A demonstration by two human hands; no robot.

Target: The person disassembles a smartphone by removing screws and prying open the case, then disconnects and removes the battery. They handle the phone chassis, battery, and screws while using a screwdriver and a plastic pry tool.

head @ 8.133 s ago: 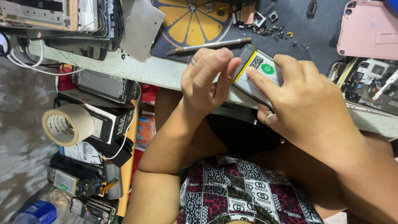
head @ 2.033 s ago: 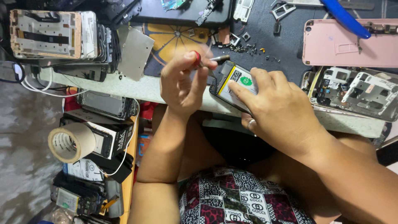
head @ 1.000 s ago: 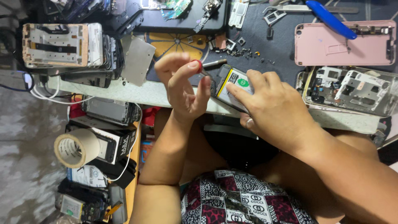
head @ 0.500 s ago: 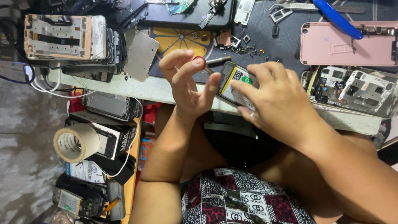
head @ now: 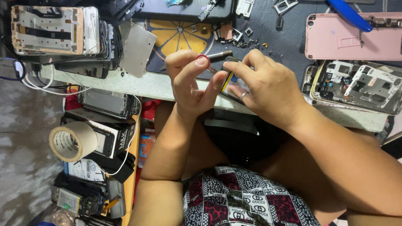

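Since half a second ago the right hand (head: 268,90) has curled further over the phone battery (head: 231,81), so its green-marked face, plain to see before, is now mostly hidden under the fingers, and the left hand (head: 192,86) has lifted its fingertip a little higher. Nearest the person, patterned red, black and white shorts (head: 247,201) cover the lap, with both forearms rising from there to the table edge (head: 155,86). At that edge the right hand grips the battery from above, fingers wrapped around it and thumb side towards the left hand; only a dark sliver with a yellow edge and a bit of blue shows between them. The left hand is half open, fingers spread and raised, with a small red ring-like piece (head: 203,58) on a fingertip, just beside the top corner of the battery; whether it touches the battery I cannot tell. Down at the left a roll of tape (head: 71,141) sits on stacked boxes. Beyond the hands lies an orange-and-black mat (head: 176,35), small screws (head: 245,42), a pink phone back (head: 351,39) at the far right, an opened phone (head: 356,86) below it, and a bare phone frame (head: 54,29) at the far left.
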